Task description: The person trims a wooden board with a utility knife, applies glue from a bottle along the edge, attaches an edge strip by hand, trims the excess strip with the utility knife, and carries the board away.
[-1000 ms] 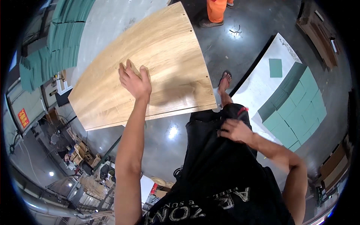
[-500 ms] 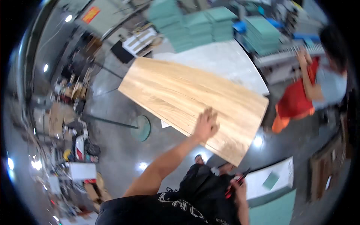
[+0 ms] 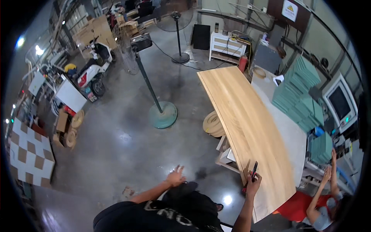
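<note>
Right hand [image 3: 253, 185]: fingers together, clamped on a black-and-red tool [image 3: 254, 171]; the slim dark end points up and away from the knuckles, and some red shows just below the fingers.
Wooden board [image 3: 257, 120]: directly behind the grip, its near end around the hand and its long body running away beyond it; whether the tool touches the surface, I cannot tell.
Left hand [image 3: 176, 178]: well to the left of the grip, fingers apart, over the grey floor [image 3: 127, 158].
Pale table [image 3: 292, 141]: under the board, showing along the side to the right of the grip.
Green sheets [image 3: 297, 100]: stacked beyond the grip and to its right, near a white-framed screen [image 3: 340, 102].
Co-worker [image 3: 294, 207]: to the right of the grip, in red and grey, both hands raised near a smaller green stack [image 3: 321, 148].
Tan coil [image 3: 213, 124]: beyond the grip on its left, beside the board's long edge (part of it is hidden there).
Standing fan [image 3: 148, 77]: farther off to the left of the grip, on a round green base [image 3: 163, 115].
White scooter [image 3: 96, 62]: farthest left of these, well apart from the grip.
</note>
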`<action>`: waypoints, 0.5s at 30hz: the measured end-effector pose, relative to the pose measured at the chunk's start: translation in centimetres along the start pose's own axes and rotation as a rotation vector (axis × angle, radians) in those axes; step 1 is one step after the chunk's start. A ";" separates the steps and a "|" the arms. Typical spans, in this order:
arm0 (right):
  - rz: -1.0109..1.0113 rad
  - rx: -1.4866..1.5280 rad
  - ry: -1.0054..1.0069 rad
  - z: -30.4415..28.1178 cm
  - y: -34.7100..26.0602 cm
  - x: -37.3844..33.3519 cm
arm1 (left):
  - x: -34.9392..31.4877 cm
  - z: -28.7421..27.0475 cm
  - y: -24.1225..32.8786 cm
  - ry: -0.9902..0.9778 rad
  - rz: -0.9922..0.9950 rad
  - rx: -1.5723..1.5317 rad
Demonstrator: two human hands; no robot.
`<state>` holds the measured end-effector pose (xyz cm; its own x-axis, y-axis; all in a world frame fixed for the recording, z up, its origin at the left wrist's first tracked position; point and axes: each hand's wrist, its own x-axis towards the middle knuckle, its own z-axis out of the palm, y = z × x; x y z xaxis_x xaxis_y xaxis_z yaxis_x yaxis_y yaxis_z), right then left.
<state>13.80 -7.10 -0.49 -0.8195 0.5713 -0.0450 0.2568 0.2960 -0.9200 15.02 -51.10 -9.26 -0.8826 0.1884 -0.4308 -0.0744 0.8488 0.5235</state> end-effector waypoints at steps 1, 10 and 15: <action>-0.003 -0.041 0.059 1.4 -0.7 1.9 | -0.3 -1.1 -1.5 0.013 -0.006 -0.025; -0.098 -1.076 0.362 9.9 -5.3 13.8 | -6.1 -7.6 -14.7 0.379 -0.537 -0.498; -0.769 -0.674 0.226 21.7 -7.8 16.4 | -11.2 -2.3 -21.3 0.395 -0.996 -0.619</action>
<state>-12.75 -16.71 -2.51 -0.7857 0.1571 0.5983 -0.0041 0.9659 -0.2590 25.47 -72.44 -13.91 -0.3873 -0.6586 -0.6451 -0.9054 0.1399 0.4008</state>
